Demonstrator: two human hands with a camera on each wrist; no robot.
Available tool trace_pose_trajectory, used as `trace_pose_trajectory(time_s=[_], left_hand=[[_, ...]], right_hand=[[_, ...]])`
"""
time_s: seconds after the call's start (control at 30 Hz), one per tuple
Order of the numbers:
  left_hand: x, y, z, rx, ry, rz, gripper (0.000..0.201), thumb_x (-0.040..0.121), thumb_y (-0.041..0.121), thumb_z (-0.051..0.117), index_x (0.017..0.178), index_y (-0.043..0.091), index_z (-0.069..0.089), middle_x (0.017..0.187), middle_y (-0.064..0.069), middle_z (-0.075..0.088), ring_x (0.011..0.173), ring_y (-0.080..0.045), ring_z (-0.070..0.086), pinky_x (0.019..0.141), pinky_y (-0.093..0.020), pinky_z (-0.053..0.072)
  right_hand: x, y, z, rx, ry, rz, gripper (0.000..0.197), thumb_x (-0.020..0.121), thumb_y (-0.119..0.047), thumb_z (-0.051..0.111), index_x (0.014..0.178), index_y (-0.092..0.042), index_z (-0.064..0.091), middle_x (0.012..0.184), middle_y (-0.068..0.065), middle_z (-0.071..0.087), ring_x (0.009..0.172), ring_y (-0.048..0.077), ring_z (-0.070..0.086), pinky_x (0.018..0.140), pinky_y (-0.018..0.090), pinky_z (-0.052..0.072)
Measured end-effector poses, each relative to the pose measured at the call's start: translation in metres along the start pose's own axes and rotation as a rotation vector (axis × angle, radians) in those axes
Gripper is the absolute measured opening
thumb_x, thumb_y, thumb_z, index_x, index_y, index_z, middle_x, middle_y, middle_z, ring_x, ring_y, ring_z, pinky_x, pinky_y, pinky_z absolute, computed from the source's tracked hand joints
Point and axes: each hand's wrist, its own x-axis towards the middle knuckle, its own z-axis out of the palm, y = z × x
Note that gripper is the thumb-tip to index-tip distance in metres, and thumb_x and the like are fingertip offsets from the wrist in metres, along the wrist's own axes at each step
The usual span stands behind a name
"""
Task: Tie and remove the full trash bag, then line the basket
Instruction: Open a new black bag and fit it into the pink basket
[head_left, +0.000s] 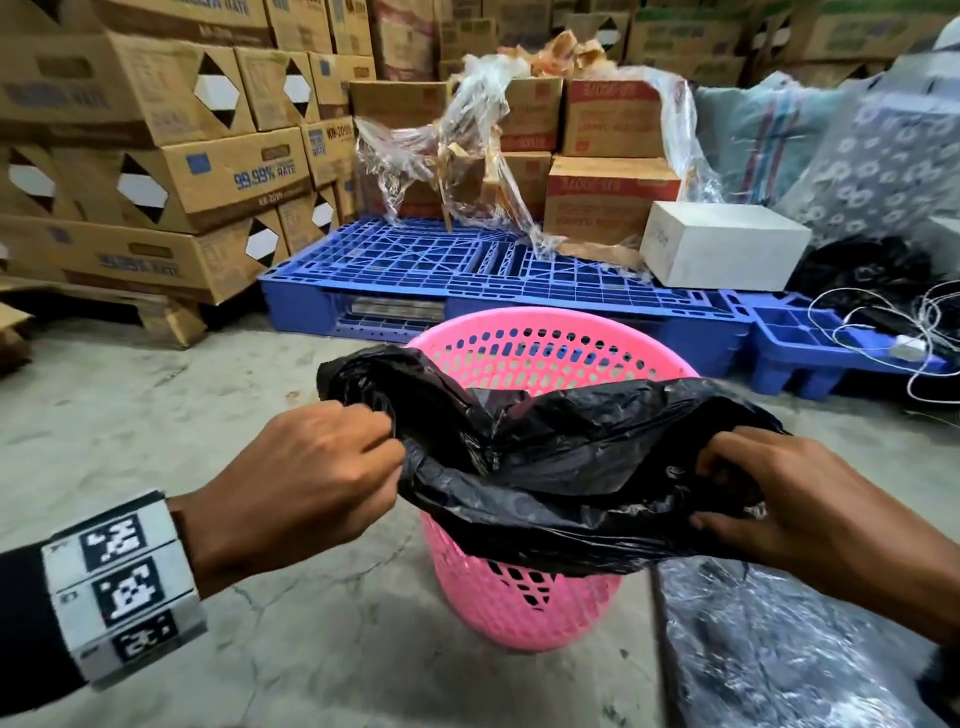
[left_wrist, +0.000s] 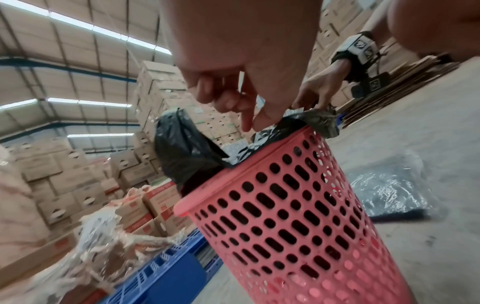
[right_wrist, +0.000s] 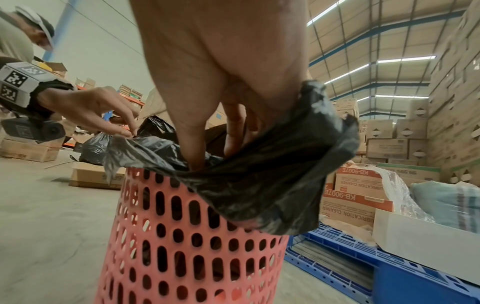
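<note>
A pink perforated basket (head_left: 524, 597) stands on the concrete floor in front of me. A black trash bag (head_left: 561, 467) is stretched open over its near rim, and part of the bag hangs inside. My left hand (head_left: 387, 439) pinches the bag's left edge. My right hand (head_left: 714, 491) grips the right edge, thumb under and fingers curled over the plastic. The left wrist view shows the left fingers (left_wrist: 246, 117) on the bag (left_wrist: 182, 156) above the basket (left_wrist: 285, 216). In the right wrist view the right fingers (right_wrist: 233, 133) are tucked into the bag (right_wrist: 272, 174) at the basket (right_wrist: 182, 236) rim.
A blue pallet (head_left: 467, 270) with cardboard boxes, a white box (head_left: 722, 244) and loose clear wrap lies just behind the basket. A shiny plastic packet (head_left: 779, 649) lies on the floor at my right. A filled black bag (right_wrist: 94, 148) sits on the floor beyond. Stacked cartons stand at the left.
</note>
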Motion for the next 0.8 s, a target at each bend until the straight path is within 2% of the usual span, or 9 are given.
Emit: trace_pose_trajectory(time_s=[0.07, 0.17, 0.23, 0.3, 0.4, 0.5, 0.63, 0.7, 0.8], left_hand=[[0.005, 0.007, -0.002, -0.045, 0.000, 0.041, 0.021, 0.084, 0.030, 0.053, 0.077, 0.012, 0.062, 0.074, -0.007, 0.057, 0.067, -0.027, 0.052, 0.061, -0.034, 0.032], [0.010, 0.005, 0.006, -0.164, -0.149, -0.144, 0.057, 0.076, 0.054, 0.048, 0.114, 0.012, 0.057, 0.104, -0.008, 0.062, 0.097, -0.028, 0.059, 0.078, -0.033, 0.038], [0.007, 0.002, 0.013, -0.286, -0.213, -0.322, 0.087, 0.067, 0.071, 0.041, 0.134, 0.016, 0.040, 0.126, -0.004, 0.055, 0.115, -0.025, 0.052, 0.091, -0.030, 0.039], [0.001, -0.001, 0.020, -0.390, -0.333, -0.434, 0.114, 0.057, 0.085, 0.042, 0.147, 0.021, 0.014, 0.145, 0.001, 0.039, 0.131, -0.019, 0.038, 0.101, -0.031, 0.036], [-0.003, -0.004, 0.029, -0.512, -0.424, -0.517, 0.127, 0.049, 0.090, 0.039, 0.147, 0.027, -0.010, 0.152, 0.004, 0.027, 0.137, -0.016, 0.028, 0.105, -0.031, 0.034], [0.000, -0.010, 0.040, -0.632, -0.436, -0.576, 0.129, 0.047, 0.089, 0.044, 0.146, 0.031, -0.013, 0.155, 0.005, 0.021, 0.140, -0.014, 0.023, 0.109, -0.032, 0.031], [0.003, -0.020, 0.054, -0.828, -0.406, -0.577, 0.132, 0.046, 0.081, 0.063, 0.146, 0.034, -0.010, 0.156, 0.006, 0.019, 0.140, -0.009, 0.023, 0.111, -0.026, 0.026], [0.003, -0.026, 0.061, -0.925, -0.386, -0.561, 0.134, 0.045, 0.077, 0.069, 0.147, 0.035, -0.008, 0.155, 0.009, 0.020, 0.137, -0.004, 0.025, 0.110, -0.023, 0.027], [0.005, -0.032, 0.070, -1.016, -0.343, -0.548, 0.134, 0.044, 0.071, 0.075, 0.146, 0.038, -0.005, 0.152, 0.012, 0.028, 0.133, -0.003, 0.033, 0.109, -0.026, 0.032]], right_hand=[[0.002, -0.002, -0.001, -0.010, -0.020, 0.009, 0.033, 0.066, -0.033, 0.078, 0.084, -0.030, 0.051, 0.077, -0.016, 0.051, 0.065, 0.014, 0.055, 0.057, 0.042, 0.051], [0.004, -0.003, -0.002, -0.048, -0.055, 0.056, 0.041, 0.065, -0.039, 0.075, 0.095, -0.028, 0.051, 0.088, -0.008, 0.054, 0.076, 0.019, 0.058, 0.064, 0.043, 0.052], [0.005, -0.001, -0.003, -0.061, -0.069, 0.094, 0.052, 0.062, -0.045, 0.074, 0.102, -0.025, 0.048, 0.093, -0.004, 0.055, 0.083, 0.022, 0.059, 0.069, 0.042, 0.052], [0.004, 0.001, -0.002, -0.070, -0.082, 0.131, 0.058, 0.058, -0.054, 0.072, 0.100, -0.027, 0.042, 0.094, -0.004, 0.051, 0.085, 0.024, 0.058, 0.070, 0.041, 0.051], [0.005, 0.003, 0.002, -0.064, -0.100, 0.177, 0.062, 0.052, -0.067, 0.065, 0.091, -0.034, 0.031, 0.088, -0.004, 0.045, 0.085, 0.027, 0.056, 0.070, 0.041, 0.048], [0.009, 0.005, 0.006, -0.086, -0.114, 0.221, 0.068, 0.050, -0.071, 0.064, 0.094, -0.029, 0.032, 0.090, -0.002, 0.045, 0.089, 0.027, 0.055, 0.072, 0.040, 0.047], [0.020, 0.020, 0.010, -0.026, -0.096, 0.217, 0.070, 0.044, -0.070, 0.063, 0.092, -0.029, 0.032, 0.090, -0.001, 0.045, 0.085, 0.026, 0.053, 0.073, 0.040, 0.048], [0.026, 0.031, 0.012, 0.023, -0.089, 0.202, 0.068, 0.048, -0.061, 0.072, 0.096, -0.027, 0.038, 0.092, -0.002, 0.049, 0.086, 0.022, 0.050, 0.073, 0.034, 0.046], [0.034, 0.043, 0.017, 0.060, -0.065, 0.117, 0.067, 0.052, -0.051, 0.079, 0.103, -0.025, 0.043, 0.092, -0.011, 0.050, 0.086, 0.008, 0.043, 0.069, 0.017, 0.040]])
